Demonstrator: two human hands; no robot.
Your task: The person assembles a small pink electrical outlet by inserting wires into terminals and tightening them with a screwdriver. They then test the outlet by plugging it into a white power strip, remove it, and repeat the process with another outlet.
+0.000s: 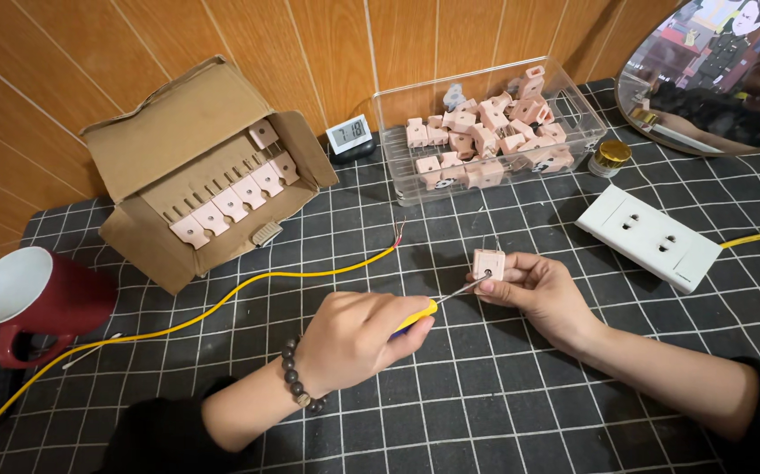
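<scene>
Centre of frame: pink plug block [489,263] pinched in right hand [538,294]; yellow-handled screwdriver [437,303] gripped by left hand [354,338], tip at the block's face. Best kept square to the screw — block steadied, yellow wire [310,274] lying apart at left.

Open brown carton [189,167] (back left), small white clock screen [348,132] beside.
</scene>
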